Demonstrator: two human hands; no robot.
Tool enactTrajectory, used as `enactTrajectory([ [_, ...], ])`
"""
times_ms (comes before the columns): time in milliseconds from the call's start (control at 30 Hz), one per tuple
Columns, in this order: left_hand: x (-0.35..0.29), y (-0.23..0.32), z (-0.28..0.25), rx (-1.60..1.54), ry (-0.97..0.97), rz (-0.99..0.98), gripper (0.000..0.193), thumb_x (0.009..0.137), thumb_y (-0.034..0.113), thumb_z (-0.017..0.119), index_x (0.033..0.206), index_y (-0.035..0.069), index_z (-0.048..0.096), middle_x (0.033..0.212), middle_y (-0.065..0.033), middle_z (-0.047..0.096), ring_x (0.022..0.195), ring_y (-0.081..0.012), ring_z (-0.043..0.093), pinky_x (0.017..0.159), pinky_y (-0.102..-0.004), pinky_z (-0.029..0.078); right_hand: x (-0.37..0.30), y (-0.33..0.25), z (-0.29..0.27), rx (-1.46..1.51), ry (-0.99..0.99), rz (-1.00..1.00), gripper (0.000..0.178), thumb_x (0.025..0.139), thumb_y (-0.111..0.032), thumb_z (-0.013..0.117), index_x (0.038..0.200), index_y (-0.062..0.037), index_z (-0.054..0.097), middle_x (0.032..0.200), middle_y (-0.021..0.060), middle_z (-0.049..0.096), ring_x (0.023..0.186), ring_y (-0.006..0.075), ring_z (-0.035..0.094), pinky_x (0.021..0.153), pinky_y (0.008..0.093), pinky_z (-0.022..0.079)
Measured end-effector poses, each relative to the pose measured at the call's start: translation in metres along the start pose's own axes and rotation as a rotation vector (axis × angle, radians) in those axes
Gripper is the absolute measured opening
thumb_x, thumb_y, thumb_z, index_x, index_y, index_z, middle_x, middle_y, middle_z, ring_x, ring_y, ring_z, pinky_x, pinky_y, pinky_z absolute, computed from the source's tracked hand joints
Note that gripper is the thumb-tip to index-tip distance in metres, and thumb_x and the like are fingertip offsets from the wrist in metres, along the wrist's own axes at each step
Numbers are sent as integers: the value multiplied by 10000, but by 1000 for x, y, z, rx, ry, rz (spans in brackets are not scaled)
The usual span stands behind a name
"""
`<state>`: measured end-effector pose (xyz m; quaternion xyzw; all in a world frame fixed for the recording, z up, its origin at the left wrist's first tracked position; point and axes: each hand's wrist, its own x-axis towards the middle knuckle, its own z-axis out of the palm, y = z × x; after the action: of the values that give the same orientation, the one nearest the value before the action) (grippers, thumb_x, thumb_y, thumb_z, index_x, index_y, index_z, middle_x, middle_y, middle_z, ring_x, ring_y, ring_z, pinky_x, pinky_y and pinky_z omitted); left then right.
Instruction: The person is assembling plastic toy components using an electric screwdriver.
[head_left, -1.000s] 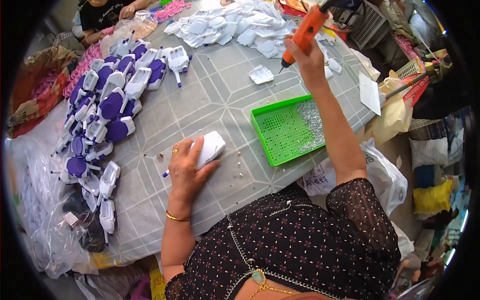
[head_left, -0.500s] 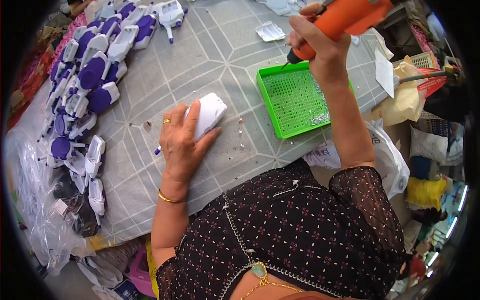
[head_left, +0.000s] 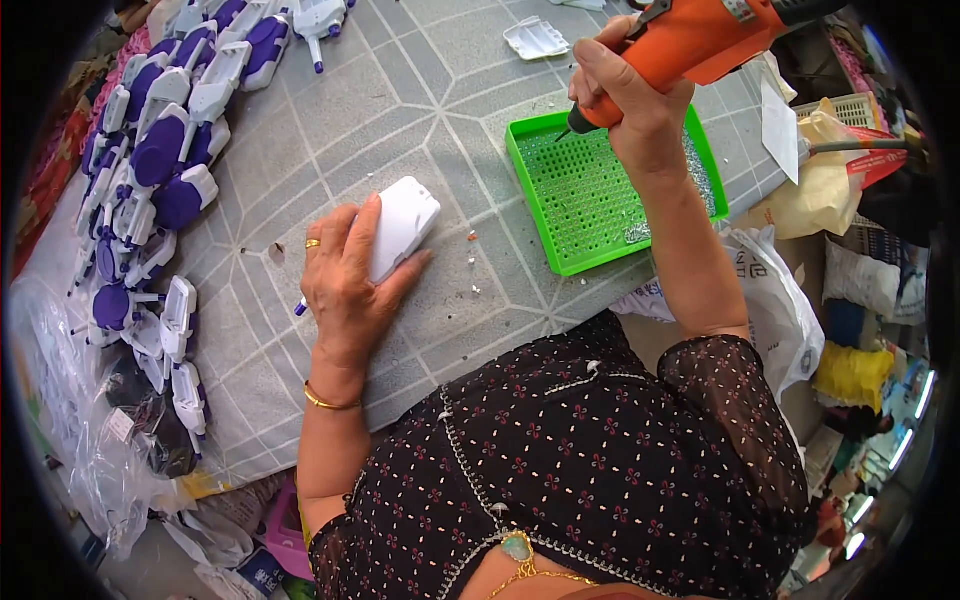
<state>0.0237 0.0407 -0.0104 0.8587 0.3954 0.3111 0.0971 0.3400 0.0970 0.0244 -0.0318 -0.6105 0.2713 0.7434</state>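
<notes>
Fingers (head_left: pixel 366 222) of left hand (head_left: pixel 343 277) spanning casing (head_left: pixel 405 218), right hand (head_left: pixel 650 125) gripping orange driver (head_left: pixel 700 45)

Small assembly workshop, by the look of it. Pale-lined grey surface (head_left: pixel 340 140) heaped at left with many near-identical white-and-purple plastic units (head_left: pixel 160 150): batch piecework. Orange power driver (head_left: pixel 690 50) gripped in the right hand (head_left: pixel 640 115), its tip over a green tray (head_left: pixel 600 262), perforated bed, small silvery parts spread across it. Loose white plastic shell (head_left: pixel 537 39) beyond the tray. Clear plastic bags (head_left: pixel 70 420) crowd the left edge; at right, a beige crate (head_left: pixel 850 112), a yellow bundle (head_left: pixel 855 378), bright tube lights (head_left: pixel 902 446) farther off.
</notes>
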Motion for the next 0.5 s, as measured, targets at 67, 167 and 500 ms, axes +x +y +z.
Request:
enactTrajectory([
  [67,-2,-2,-1,-3,0,-14,711,672,252,919,1296,27,664,1156,-148,660,1034,-340,630,886,-429,530,0,-27,24,-255,175,300,176,882,-36,717,982,-41,572,711,26,593,581,121,602,552,263,506],
  [167,-1,-1,-1,-10,-1,-8,713,670,253,920,1297,29,664,1152,-145,662,1034,-338,630,882,-426,531,6,-42,37,-523,359,616,141,886,-36,707,942,-48,578,688,18,587,573,114,597,550,260,504],
  [500,0,-1,-1,-22,2,3,670,674,202,882,1283,25,663,1134,-141,653,1012,-341,626,858,-429,531,2,-44,34,-531,371,671,146,887,-39,702,945,-73,572,678,10,569,547,119,563,557,279,493],
])
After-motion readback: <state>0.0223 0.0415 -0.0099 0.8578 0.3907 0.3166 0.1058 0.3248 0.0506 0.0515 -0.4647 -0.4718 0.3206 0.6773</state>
